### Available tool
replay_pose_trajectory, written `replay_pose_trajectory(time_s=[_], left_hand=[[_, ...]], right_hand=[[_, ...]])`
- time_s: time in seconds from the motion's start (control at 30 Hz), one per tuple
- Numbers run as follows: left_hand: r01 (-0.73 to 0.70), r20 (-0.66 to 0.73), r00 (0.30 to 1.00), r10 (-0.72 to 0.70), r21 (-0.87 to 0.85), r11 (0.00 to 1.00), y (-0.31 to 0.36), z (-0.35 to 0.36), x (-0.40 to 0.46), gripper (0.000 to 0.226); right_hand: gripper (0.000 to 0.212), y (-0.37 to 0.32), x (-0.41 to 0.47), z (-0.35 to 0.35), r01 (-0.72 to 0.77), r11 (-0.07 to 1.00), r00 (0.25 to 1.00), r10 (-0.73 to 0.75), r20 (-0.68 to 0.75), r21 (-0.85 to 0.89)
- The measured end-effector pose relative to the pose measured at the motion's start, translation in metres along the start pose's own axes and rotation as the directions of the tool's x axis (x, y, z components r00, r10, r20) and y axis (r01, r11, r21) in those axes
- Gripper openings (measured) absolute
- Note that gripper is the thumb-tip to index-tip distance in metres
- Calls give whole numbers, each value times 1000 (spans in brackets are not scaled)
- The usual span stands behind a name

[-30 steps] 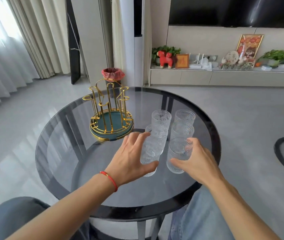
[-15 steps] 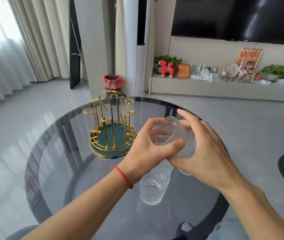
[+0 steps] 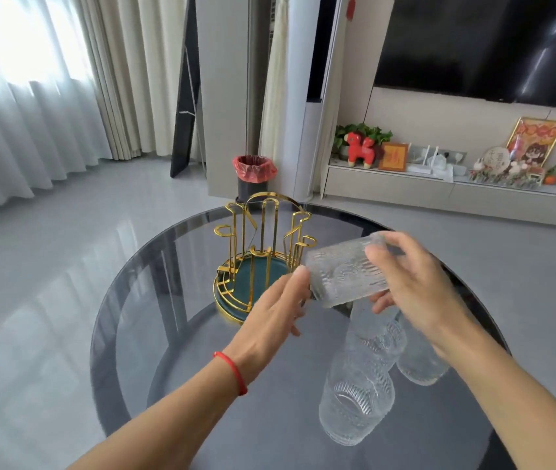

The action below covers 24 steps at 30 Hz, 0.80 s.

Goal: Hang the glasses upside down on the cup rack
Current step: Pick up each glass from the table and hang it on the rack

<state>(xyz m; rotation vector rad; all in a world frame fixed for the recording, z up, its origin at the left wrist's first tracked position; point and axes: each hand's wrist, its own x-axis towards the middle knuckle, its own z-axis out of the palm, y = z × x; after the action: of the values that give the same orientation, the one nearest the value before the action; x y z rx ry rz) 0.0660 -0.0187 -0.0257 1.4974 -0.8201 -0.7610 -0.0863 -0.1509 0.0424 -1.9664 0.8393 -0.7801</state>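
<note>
A ribbed clear glass (image 3: 344, 273) lies on its side in the air, above the round dark glass table (image 3: 154, 300). My right hand (image 3: 415, 286) grips its right end, thumb on top. The fingertips of my left hand (image 3: 270, 313) touch its left end, fingers spread. Just left of the glass stands the gold wire cup rack (image 3: 263, 245) with a green base, its prongs bare. Below my hands several more ribbed glasses (image 3: 358, 398) stand on the table, partly hidden by my right arm.
Past the table's far edge stands a bin with a red bag (image 3: 254, 174). A low TV cabinet (image 3: 439, 195) with ornaments runs along the right wall. Curtains hang at the left.
The glass has been tipped from nearly upright to lying sideways and carried left, close to the rack. My left hand has loosened from a full grip to a fingertip touch.
</note>
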Motion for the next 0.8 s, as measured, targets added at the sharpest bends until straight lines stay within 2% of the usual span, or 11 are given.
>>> replay_pose_trajectory(time_s=[0.07, 0.13, 0.17, 0.2, 0.3, 0.37, 0.47, 0.6, 0.7, 0.8], left_hand=[[-38, -142, 987, 82, 288, 957, -19, -23, 5, 37], [18, -257, 947, 195, 646, 763, -38, -39, 14, 23], [59, -286, 925, 252, 760, 647, -46, -43, 18, 30], [104, -307, 910, 277, 818, 565, -54, -44, 23, 47], [221, -333, 931, 149, 840, 495, -71, -41, 37, 111], [255, -327, 943, 65, 832, 492, -83, -38, 45, 128], [266, -336, 941, 45, 814, 517, -99, -36, 52, 131], [259, -348, 933, 95, 829, 495, -112, -33, 53, 129], [234, -337, 933, 131, 840, 490, -118, -33, 52, 125], [234, -332, 934, 135, 850, 471, -119, -33, 51, 123]], right_hand=[[33, -6, 18, -12, 67, 987, 990, -84, -112, -147], [39, -15, 39, -19, 86, 975, 973, -127, -193, -207], [42, -20, 51, -18, 92, 975, 967, -136, -217, -203], [44, -24, 65, -16, 97, 977, 964, -140, -228, -192], [48, -37, 110, 2, 61, 989, 970, -91, -224, -136], [53, -47, 139, 17, 25, 997, 982, -39, -187, -77], [54, -58, 172, 38, 45, 993, 991, -59, -121, -113], [60, -70, 204, 65, 108, 965, 994, -110, 8, -240], [66, -74, 219, 83, 179, 906, 976, -113, 188, -384], [63, -74, 228, 97, 254, 875, 909, -70, 411, -413]])
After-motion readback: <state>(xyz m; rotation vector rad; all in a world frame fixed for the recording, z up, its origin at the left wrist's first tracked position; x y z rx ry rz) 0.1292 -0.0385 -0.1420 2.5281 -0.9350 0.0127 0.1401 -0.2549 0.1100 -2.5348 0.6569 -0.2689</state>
